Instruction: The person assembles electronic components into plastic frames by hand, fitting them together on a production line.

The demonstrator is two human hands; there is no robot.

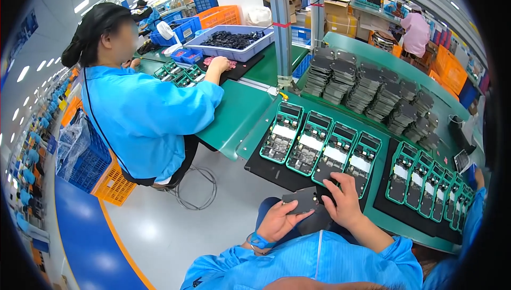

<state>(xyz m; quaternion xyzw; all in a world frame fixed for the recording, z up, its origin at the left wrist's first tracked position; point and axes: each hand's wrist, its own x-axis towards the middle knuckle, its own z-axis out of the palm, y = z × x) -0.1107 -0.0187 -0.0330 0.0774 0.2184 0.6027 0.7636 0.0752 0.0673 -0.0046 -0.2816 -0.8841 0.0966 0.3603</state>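
Over my lap, my left hand (278, 222) is closed on a dark grey flat plate (302, 200); whether more than one plate is stacked there I cannot tell. A blue band circles that wrist. My right hand (347, 200) has its fingers apart, bent over the near end of a green-framed device housing (337, 146). Its fingertips are at a dark plate (321, 172) lying in that housing's lower part. Beside it in the row stand similar housings, one (365, 158) on the right and another (310, 143) on the left, with white labels and dark parts inside.
Several tall stacks of dark plates (367, 90) stand behind the row. More green housings (426, 186) lie on a black mat at right. A co-worker in blue (143, 109) sits at the left bench near a bin (202, 50) of black parts. A metal post (279, 23) rises between the benches.
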